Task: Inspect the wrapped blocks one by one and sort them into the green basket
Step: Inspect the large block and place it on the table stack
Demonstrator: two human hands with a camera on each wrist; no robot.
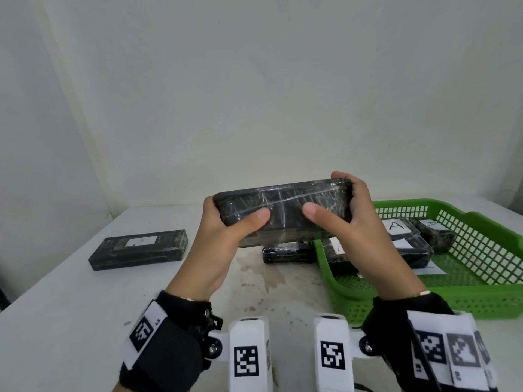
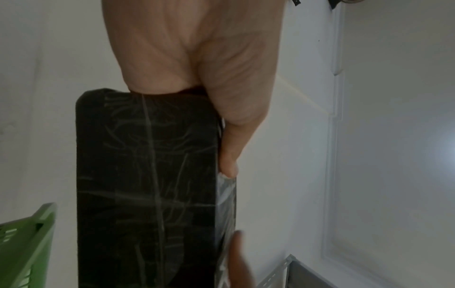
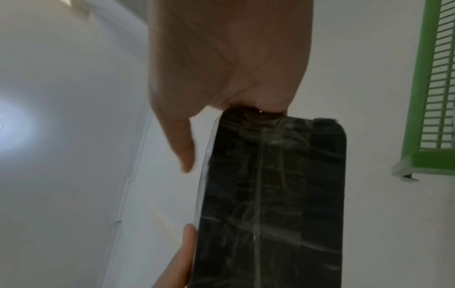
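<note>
Our left hand (image 1: 223,236) and right hand (image 1: 353,222) grip the wrapped block (image 1: 283,206) by its ends, above the table (image 1: 70,301), near the green basket (image 1: 481,295).

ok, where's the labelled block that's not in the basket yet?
Head view: the labelled block lies flat on the table, on the left, well apart from the green basket on the right.

both hands raised, facing each other: left hand (image 1: 223,236) grip curled, right hand (image 1: 359,233) grip curled, thumbs forward.
</note>
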